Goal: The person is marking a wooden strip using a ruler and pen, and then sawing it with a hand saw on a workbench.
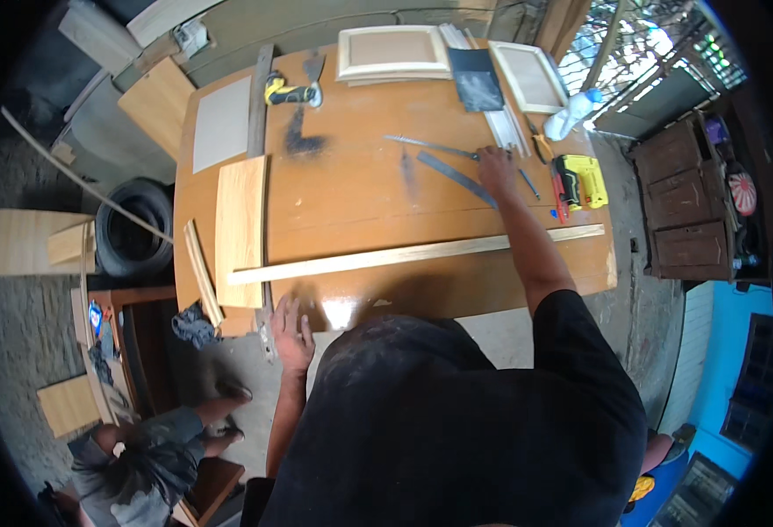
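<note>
My right hand is closed on the near end of a thin metal tool lying across the wooden table; its grip is partly hidden. Just below it lie a flat grey metal strip and a small blue rod-like tool. My left hand has its fingers apart at the table's near edge, beside the lower end of a light wood board. A long pale wood strip crosses the table between my hands, its left end on the board.
A yellow-black power tool, pale frames, pliers, a bottle and a yellow tool sit on the table. A tyre stands left, another person is lower left, a dark cabinet right.
</note>
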`<state>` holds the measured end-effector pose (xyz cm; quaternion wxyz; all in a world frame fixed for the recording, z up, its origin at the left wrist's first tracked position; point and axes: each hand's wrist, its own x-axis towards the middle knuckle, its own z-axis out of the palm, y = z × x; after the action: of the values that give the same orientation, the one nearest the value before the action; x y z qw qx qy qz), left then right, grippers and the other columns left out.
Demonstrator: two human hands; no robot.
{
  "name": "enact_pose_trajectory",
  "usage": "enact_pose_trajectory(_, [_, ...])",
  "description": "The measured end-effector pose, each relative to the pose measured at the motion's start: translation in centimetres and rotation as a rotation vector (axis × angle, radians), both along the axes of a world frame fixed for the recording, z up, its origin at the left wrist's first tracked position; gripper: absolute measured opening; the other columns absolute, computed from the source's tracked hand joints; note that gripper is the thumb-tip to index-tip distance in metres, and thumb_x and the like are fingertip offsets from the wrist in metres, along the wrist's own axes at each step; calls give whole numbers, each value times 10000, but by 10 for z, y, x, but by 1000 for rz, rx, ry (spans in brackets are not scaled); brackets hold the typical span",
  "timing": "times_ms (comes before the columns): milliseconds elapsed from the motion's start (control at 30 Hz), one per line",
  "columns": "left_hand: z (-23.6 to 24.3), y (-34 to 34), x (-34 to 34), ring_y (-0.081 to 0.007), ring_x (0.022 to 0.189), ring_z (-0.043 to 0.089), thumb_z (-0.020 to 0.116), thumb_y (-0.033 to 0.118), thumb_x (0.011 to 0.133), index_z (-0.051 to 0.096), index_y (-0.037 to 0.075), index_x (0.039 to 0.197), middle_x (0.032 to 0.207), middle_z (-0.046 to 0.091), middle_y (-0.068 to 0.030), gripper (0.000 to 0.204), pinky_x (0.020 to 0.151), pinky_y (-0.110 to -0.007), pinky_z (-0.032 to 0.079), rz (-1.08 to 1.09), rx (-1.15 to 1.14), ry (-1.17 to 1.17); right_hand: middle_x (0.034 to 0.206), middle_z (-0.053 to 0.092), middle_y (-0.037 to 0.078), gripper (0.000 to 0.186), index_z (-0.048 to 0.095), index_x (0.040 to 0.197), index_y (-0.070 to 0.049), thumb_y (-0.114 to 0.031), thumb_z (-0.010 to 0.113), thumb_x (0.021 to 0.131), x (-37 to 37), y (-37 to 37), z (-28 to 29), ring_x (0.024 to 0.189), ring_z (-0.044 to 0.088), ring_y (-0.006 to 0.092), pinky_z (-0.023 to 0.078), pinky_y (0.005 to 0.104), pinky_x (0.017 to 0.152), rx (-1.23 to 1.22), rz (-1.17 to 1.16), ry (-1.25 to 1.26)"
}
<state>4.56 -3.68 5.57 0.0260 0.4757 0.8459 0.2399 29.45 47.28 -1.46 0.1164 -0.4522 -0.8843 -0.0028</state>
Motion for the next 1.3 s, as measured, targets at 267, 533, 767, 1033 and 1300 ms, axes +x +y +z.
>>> enact_pose_trajectory(267, [4, -18, -26, -421, 1278, 501, 545, 90, 962, 555, -7, 1330, 1382, 529, -236, 381, 1099, -477, 393, 23, 68, 12, 982, 615, 163, 190, 595, 1057, -71, -103, 565, 872, -12, -49, 37, 972, 602, 377, 434, 515, 900, 101, -64, 343])
enact_pose_trajectory(533, [15, 0, -92, -398, 1345, 441, 587, 138, 939, 525, 16, 1381, 1418, 498, -216, 463, 1153, -511, 311, -148, 94, 16, 889, 644, 214, 225, 633, 1094, -27, -197, 611, 950, -14, -277, 38, 853, 633, 423, 503, 468, 767, -259, -231, 750])
enact_pose_trajectory(767, [-11, 11, -153, -332, 1279, 517, 656, 183, 893, 593, 64, 1315, 1326, 597, -137, 443, 1150, -551, 311, -489, 37, 132, 793, 668, 196, 204, 622, 1043, -39, -232, 584, 993, -84, -440, 42, 731, 674, 363, 500, 437, 637, -680, -277, 820])
enact_pose_trajectory(1033, [-26, 17, -180, -316, 1278, 502, 655, 161, 891, 584, 49, 1332, 1309, 567, -140, 461, 1171, -504, 309, -595, 62, 94, 710, 641, 200, 231, 606, 1058, -26, -249, 570, 1006, -114, -516, 71, 653, 664, 354, 494, 430, 593, -694, -257, 675])
enact_pose_trajectory(1300, [-1, 14, -197, -307, 1121, 551, 613, 118, 820, 648, 68, 1197, 1172, 605, -97, 382, 1002, -460, 392, -502, -142, 209, 745, 644, 239, 232, 586, 1097, -19, -231, 551, 1009, -124, -542, 72, 727, 655, 449, 500, 476, 619, -667, -270, 678])
